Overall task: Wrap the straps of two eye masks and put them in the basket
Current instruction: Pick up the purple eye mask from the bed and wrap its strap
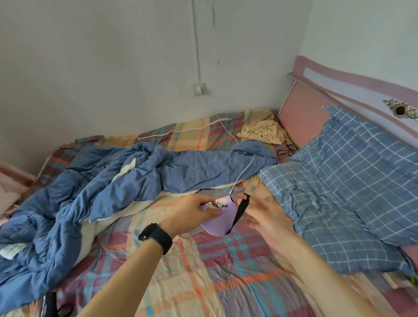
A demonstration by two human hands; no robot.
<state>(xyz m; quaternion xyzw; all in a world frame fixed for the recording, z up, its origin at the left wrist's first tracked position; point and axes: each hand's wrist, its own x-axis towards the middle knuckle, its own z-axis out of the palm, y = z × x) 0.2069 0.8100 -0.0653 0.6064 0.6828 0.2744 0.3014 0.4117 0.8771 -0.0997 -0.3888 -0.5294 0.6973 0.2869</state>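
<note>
A lilac eye mask (219,222) with a small printed face is held above the plaid bed sheet (209,279), folded over. My left hand (194,213), with a black watch on its wrist, pinches the mask's upper left part. My right hand (261,213) holds the mask's black strap (239,211), which runs taut across the mask's right edge. A shiny black object (45,314) lies at the lower left of the bed; I cannot tell whether it is the second mask. No basket is in view.
A crumpled blue quilt (84,196) covers the left of the bed. A blue checked pillow (350,187) lies to the right against the pink headboard (305,114). A white cable (242,173) runs from the wall socket across the bed. Yellow cloth (262,131) sits in the far corner.
</note>
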